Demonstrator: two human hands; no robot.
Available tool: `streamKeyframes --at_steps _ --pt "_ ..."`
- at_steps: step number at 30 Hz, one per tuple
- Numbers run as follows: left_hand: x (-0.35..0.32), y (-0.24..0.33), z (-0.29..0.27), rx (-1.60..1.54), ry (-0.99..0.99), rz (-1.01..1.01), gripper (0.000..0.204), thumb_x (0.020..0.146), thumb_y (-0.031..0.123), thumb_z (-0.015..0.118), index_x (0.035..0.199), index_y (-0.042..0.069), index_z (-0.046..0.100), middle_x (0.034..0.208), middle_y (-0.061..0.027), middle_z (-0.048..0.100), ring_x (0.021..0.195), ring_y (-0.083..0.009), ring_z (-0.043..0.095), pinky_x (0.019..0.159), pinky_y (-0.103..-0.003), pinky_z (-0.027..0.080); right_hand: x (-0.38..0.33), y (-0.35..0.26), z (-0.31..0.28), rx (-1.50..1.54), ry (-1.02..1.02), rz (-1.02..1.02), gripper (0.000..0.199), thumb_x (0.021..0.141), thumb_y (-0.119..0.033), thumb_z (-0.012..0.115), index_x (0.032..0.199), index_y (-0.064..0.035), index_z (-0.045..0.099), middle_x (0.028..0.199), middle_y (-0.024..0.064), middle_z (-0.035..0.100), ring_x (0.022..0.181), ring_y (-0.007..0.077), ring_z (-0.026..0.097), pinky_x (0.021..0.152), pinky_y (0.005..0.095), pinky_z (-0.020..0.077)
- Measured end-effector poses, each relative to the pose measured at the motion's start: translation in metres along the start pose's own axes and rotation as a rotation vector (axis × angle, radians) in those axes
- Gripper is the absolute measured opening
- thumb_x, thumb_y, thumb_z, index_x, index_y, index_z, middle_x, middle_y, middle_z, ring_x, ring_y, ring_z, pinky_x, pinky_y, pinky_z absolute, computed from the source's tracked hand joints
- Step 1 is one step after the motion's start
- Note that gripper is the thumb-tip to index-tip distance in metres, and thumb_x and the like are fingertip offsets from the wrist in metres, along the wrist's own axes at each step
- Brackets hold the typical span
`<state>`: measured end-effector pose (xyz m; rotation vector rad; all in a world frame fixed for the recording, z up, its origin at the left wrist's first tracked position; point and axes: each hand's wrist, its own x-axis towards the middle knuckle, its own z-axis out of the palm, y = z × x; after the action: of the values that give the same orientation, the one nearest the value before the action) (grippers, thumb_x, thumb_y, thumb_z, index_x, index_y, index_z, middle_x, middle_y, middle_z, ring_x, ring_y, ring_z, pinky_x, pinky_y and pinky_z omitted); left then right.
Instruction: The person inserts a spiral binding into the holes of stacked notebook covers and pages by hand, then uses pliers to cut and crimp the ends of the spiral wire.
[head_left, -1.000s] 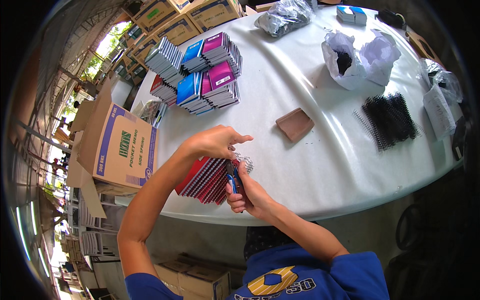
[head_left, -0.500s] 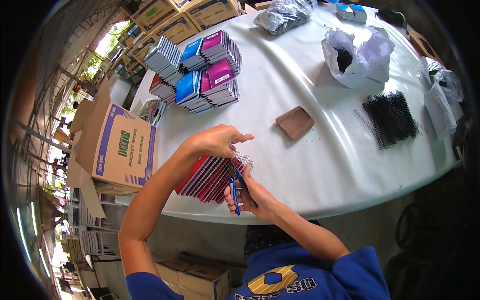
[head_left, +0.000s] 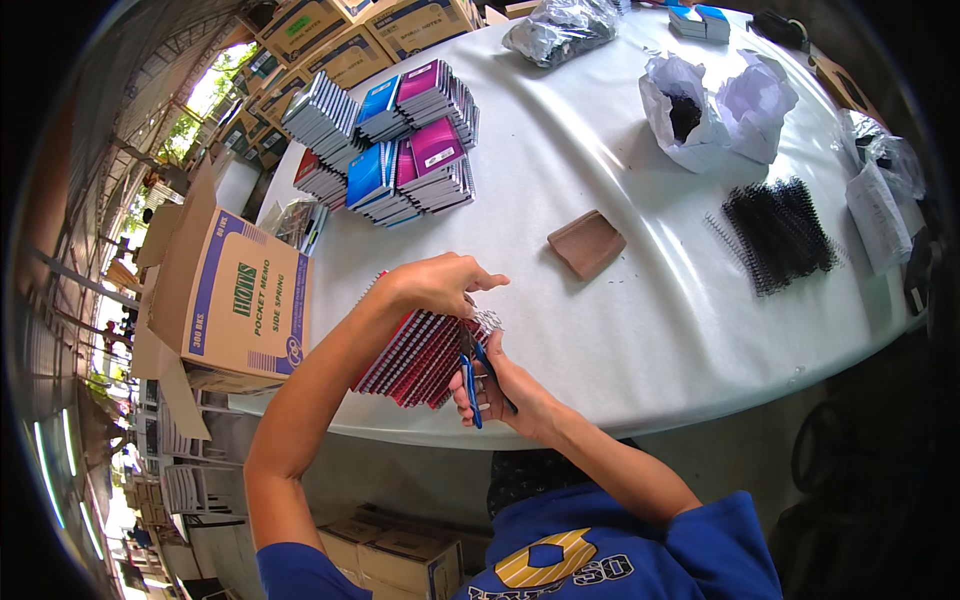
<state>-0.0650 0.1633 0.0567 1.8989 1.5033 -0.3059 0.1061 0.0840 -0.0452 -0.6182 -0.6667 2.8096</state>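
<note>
A row of red spiral notebooks [head_left: 415, 362] lies packed together at the table's near edge, their wire bindings facing up. My left hand [head_left: 445, 283] bends over their far end, one finger stretched out and the others curled down at the notebook ends, partly hidden. In my right hand [head_left: 510, 390] is a pair of blue-handled cutting pliers [head_left: 470, 375], its handles spread in my fingers. The jaws point away from me and touch or nearly touch the binding ends beneath my left fingers. Loose-looking white wire ends [head_left: 488, 320] show beside the jaws.
Stacks of blue and purple notebooks [head_left: 430, 150] stand beyond my left arm. An open carton [head_left: 250, 295] is at the left. A brown folded piece [head_left: 587, 244], black plastic coils [head_left: 780, 238] and a white bag [head_left: 685, 120] lie across the white table [head_left: 650, 350].
The view has shifted slightly, and my left forearm has moved a little. Both hands and the pliers stay in nearly the same place at the notebooks.
</note>
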Motion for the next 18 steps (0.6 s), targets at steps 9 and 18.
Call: streamKeyframes --at_steps 9,18 --pt "0.008 0.003 0.01 0.11 -0.102 -0.005 0.058 0.074 0.004 0.061 0.132 0.002 0.056 0.117 -0.0259 0.064 0.1 -0.0329 0.068 0.089 -0.036 0.052 -0.003 -0.002 0.0 0.068 -0.041 0.061 0.074 0.089 -0.078 0.024 0.078 -0.0085 0.048 0.057 -0.0027 0.033 0.051 0.0115 0.028 0.047 0.0267 0.0274" --pt "0.01 0.002 0.01 0.083 -0.112 -0.007 0.049 0.073 0.001 0.059 0.122 -0.006 0.06 0.13 -0.0173 0.06 0.107 -0.0338 0.065 0.093 -0.035 0.051 -0.007 0.008 -0.005 -0.044 0.014 0.016 0.08 0.092 -0.074 0.019 0.09 -0.0047 0.058 0.068 0.0049 0.056 0.061 0.0174 0.056 0.061 0.033 0.0505"
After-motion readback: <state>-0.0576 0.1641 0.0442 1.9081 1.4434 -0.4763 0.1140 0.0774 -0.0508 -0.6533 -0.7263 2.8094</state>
